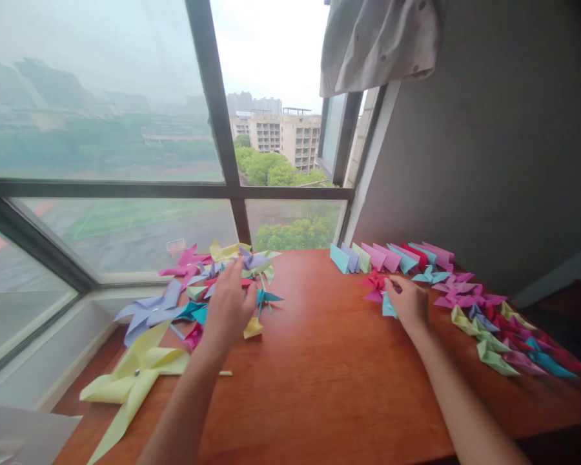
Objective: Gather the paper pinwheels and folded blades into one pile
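My left hand (228, 310) reaches over a heap of folded paper on the left, fingers stretched out and thumb apart. By its fingertips lies a purple paper piece (254, 259); a teal paper crane (267, 297) and a small yellow folded piece (253, 328) are to its right. My right hand (407, 302) has its fingers curled into a pinch. Right at its fingertips are a red and magenta folded paper (374, 281) and a light blue folded piece (388, 306). Which of these the pinch grips, if any, is hidden.
Pinwheels in yellow (138, 374), lavender (157, 311) and magenta (186, 263) lie at the left. Standing folded cards (387, 257) line the back right. Rows of paper boats (496, 355) and magenta folded shapes (459, 290) cover the right side. A window borders the wooden table (319, 387).
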Tool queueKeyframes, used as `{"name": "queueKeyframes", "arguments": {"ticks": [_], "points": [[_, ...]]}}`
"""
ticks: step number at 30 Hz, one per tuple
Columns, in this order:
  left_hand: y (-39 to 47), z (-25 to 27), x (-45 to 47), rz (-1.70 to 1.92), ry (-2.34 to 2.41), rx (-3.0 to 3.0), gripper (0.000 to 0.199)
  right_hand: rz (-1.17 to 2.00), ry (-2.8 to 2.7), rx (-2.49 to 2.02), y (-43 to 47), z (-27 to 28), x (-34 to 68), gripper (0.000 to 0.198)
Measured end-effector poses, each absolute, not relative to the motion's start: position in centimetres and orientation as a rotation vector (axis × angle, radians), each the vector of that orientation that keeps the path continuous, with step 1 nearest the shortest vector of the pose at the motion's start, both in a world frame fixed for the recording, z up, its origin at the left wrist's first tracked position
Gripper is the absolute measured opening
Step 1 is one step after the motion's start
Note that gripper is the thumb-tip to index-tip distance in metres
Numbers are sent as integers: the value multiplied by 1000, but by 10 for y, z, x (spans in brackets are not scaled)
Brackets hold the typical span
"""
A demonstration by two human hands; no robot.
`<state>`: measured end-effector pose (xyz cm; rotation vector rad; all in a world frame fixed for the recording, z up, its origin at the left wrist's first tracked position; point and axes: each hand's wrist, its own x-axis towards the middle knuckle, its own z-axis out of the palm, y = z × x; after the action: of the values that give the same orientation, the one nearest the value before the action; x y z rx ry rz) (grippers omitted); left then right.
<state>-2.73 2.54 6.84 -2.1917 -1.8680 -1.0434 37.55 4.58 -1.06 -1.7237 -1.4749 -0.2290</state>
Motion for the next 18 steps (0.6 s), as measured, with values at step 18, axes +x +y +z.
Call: {"name": "queueKeyframes", "arguments": {"ticks": [18], "points": [[-73, 37, -88, -1229, -1999, -1872, 29, 441, -2064, -975, 5, 57, 97, 16]]}}
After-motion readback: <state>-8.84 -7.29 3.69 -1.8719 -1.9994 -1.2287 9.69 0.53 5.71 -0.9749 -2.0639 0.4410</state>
